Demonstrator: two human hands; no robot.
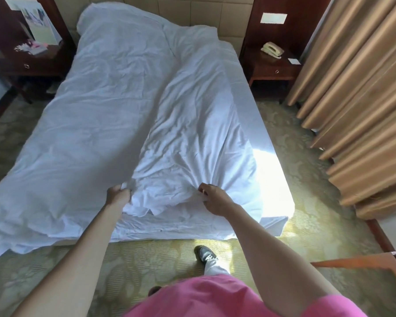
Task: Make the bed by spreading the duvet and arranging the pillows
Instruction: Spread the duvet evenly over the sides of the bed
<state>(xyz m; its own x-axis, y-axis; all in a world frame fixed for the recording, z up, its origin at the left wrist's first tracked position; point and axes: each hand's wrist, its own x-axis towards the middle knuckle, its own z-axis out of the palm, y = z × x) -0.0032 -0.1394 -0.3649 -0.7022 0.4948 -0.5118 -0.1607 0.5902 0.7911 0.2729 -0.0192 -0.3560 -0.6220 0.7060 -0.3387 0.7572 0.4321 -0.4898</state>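
Observation:
A white duvet [96, 124] lies rumpled over the bed, folded lengthwise so its right part [192, 138] doubles back over the middle. Its left side hangs off the bed's left edge toward the floor. My left hand [118, 194] grips a bunch of the duvet's near edge at the foot of the bed. My right hand [212, 195] pinches the same edge a little to the right. The bare sheeted mattress [270, 179] shows along the right side, lit by sun. No pillow can be told apart from the bedding near the headboard.
A dark nightstand [272, 65] with a telephone [272, 49] stands right of the headboard, another nightstand [28, 62] with papers on the left. Tan curtains [357, 99] hang along the right. Patterned carpet [146, 259] surrounds the bed. A wooden furniture edge [361, 261] juts in at the lower right.

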